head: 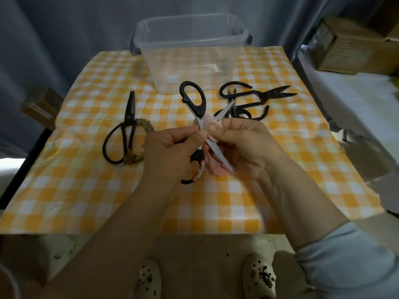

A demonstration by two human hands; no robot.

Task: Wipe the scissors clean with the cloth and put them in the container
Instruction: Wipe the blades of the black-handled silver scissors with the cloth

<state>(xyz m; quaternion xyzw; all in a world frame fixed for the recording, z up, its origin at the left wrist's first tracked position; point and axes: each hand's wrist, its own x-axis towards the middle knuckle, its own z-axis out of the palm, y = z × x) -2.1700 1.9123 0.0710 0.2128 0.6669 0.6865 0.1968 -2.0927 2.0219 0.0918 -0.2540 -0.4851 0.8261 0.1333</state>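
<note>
The open pair of scissors [218,153] is held up in both hands over the middle of the frame, above the orange and white checked tablecloth [86,190]. Its blades are spread into a cross: one pale blade slants down to the right across the right palm, the other points up to the right, and one black loop handle stands up towards the container. The second handle, partly wrapped in patterned tape, hangs out below the left hand. The left hand [170,147] is curled, its thumb and fingertips pinching the scissors close to where the blades cross. The right hand [244,145] grips the pink cloth [216,169], which is bunched in its palm beneath the lower blade and wrapped round the crossing point, with the thumb pressing it there. The clear plastic container [216,61] stands at the top centre of the frame on the far edge of the table, with dark latches at its ends and nothing visible inside. Left of centre, a black pair of scissors [130,108] lies shut on the tablecloth, one loop bound in brownish cord. Right of centre, just in front of the container, a heap of black scissors [276,92] lies overlapping. A cardboard box [345,46] sits in the upper right corner.
</note>
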